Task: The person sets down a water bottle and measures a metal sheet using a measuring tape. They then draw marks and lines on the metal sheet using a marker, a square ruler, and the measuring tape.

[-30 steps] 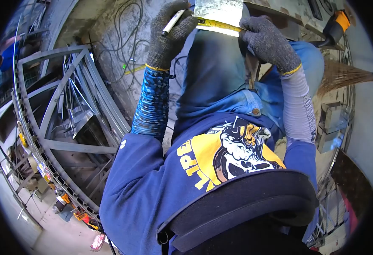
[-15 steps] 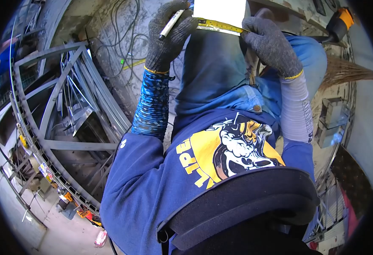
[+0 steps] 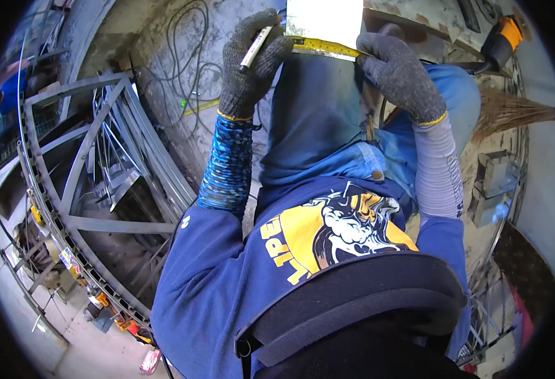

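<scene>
A yellow tape measure (image 3: 325, 46) is stretched between the two gloved hands, along the near edge of a bright metal piece (image 3: 323, 18). The fingers of the left hand (image 3: 250, 66) are curled in, and a white marker pen (image 3: 256, 48) is held slanting across them; the tape is met at their tips, though whether its case is gripped inside cannot be told. The fingers of the right hand (image 3: 399, 71) are closed, with the tape's other end pinched at thumb and fingertip. Beneath the tape, between both sets of fingers, a denim trouser leg (image 3: 315, 107) is seen.

Well to the right of the right fingers and nearer the body, a box-like metal object (image 3: 497, 177) is seen; its contents cannot be made out. Farther out to the right of the same fingers, an orange-and-black tool (image 3: 504, 43) and a broom (image 3: 511, 115) are seen. To the left of the left fingers, loops of cable (image 3: 171, 38) are spread on the floor. Beyond and nearer the body, long metal bars (image 3: 154, 142) are enclosed within the outline of a curved metal frame (image 3: 119, 225).
</scene>
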Tool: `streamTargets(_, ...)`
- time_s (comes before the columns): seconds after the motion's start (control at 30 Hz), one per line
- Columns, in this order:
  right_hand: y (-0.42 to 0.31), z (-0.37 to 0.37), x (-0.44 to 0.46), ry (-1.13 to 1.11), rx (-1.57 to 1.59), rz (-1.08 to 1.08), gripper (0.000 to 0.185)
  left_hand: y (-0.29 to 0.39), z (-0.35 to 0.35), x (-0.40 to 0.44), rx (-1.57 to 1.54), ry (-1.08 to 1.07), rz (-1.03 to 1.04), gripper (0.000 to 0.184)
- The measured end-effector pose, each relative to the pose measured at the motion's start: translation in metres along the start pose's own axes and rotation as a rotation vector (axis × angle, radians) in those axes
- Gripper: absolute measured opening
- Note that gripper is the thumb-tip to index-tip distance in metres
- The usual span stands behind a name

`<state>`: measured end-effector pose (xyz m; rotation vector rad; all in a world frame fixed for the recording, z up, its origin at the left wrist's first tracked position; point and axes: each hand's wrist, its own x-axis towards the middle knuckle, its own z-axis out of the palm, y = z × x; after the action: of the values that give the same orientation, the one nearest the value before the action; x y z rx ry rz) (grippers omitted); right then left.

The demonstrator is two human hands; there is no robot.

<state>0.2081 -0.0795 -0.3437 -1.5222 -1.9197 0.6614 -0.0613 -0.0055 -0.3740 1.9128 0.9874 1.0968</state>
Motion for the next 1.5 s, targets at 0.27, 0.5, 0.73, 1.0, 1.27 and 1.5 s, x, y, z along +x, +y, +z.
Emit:
streamTargets(0.27, 0.002, 0.0, -0.002, -0.01, -0.063, -0.123, 0.021, 0.01, -0.001, -0.003, -0.037, -0.001, -0.089, 0.044)
streamTargets(0.5, 0.016, 0.007, 0.001, -0.009, -0.037, -0.183, 0.02, 0.014, -0.001, -0.001, 0.067, -0.007, 0.04, 0.043)
streamTargets(0.73, 0.001, -0.005, 0.007, -0.198, -0.123, 0.018, 0.028, 0.022, 0.001, -0.002, 0.039, 0.017, -0.007, 0.037)
streamTargets(1.0, -0.006, -0.006, 0.005, -0.14, -0.094, 0.089, 0.028, 0.073, 0.007, -0.023, -0.395, 0.188, -0.124, 0.035)
streamTargets(1.27, 0.004, -0.001, 0.001, -0.043, -0.195, -0.134, 0.026, 0.063, 0.031, -0.054, -0.156, 0.039, -0.131, 0.034)
streamTargets(1.5, 0.011, 0.001, -0.003, -0.044, -0.388, -0.345, 0.022, 0.058, 0.038, -0.055, 0.07, 0.058, 0.009, 0.034)
